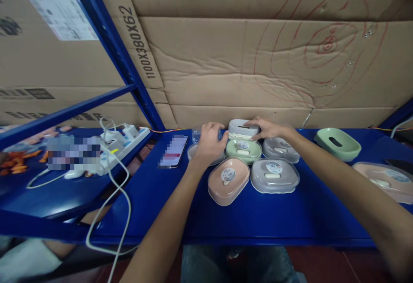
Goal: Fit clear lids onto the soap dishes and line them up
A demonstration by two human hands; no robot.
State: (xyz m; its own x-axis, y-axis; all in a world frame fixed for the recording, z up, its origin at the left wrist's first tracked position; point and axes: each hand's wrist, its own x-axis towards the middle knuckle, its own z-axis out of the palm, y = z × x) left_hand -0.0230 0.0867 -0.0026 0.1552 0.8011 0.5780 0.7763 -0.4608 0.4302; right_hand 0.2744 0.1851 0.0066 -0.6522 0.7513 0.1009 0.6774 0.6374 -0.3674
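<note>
Fingers (215,127) clasp grey soap box (242,129) on blue shelf (258,214).

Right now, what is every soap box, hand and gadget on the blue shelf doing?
Grey box: held by both hands, no clear lid.
Left hand: on its left side.
Right hand: on its top.
Pink box: flat, clear lid on.
Green box: lid on.
Green dish: open, alone.
Phone: flat, screen lit.
Power strip: plugs in.
</note>
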